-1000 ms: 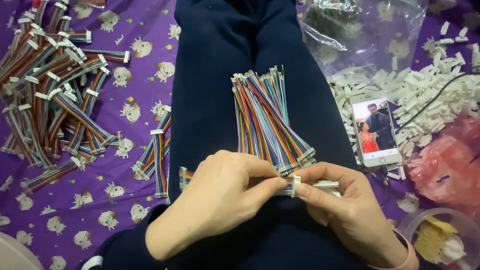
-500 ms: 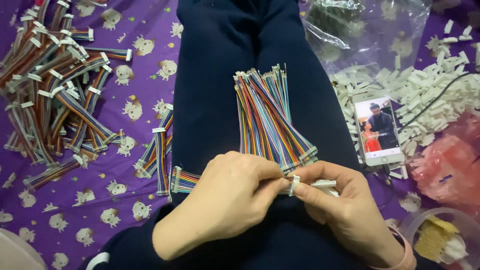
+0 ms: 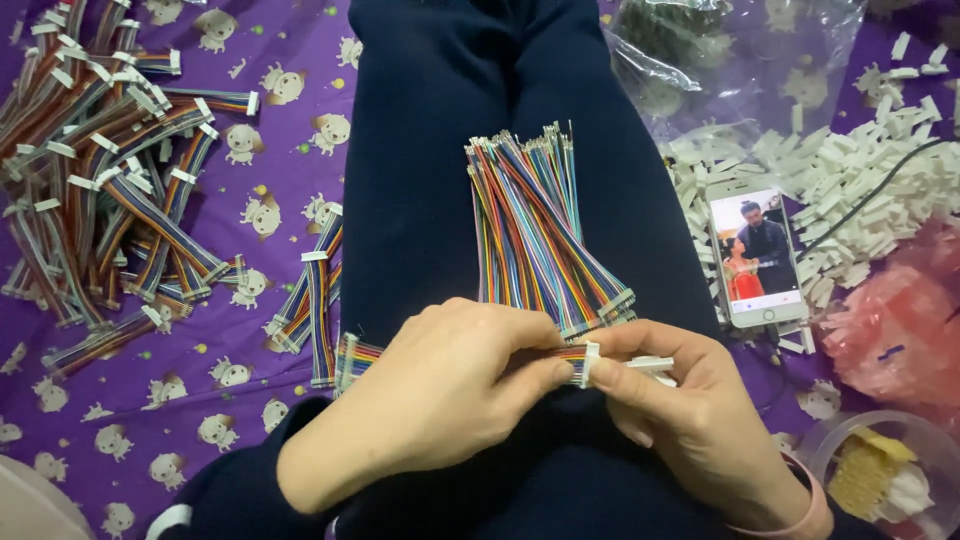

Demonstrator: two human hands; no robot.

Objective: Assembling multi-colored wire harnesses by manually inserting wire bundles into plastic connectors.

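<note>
My left hand (image 3: 445, 400) pinches a flat multicoloured ribbon cable (image 3: 357, 355) whose free end sticks out to the left over my dark trouser leg. My right hand (image 3: 690, 415) meets it at the cable's other end, fingers closed on a small white plastic connector (image 3: 590, 365), with another white piece (image 3: 650, 364) held behind it. A bundle of loose multicoloured wires (image 3: 535, 225) lies on my lap just above both hands.
A heap of ribbon cables with white connectors (image 3: 110, 170) lies on the purple patterned cloth (image 3: 250, 420) at left. White connector housings (image 3: 850, 190) are piled at right beside a phone (image 3: 755, 255), a clear plastic bag (image 3: 730, 60), a pink bag (image 3: 900, 330) and a small round container (image 3: 880, 470).
The cable's free end now sticks out further left of my left hand. Both hands stay together on the lap, working at the connector.
</note>
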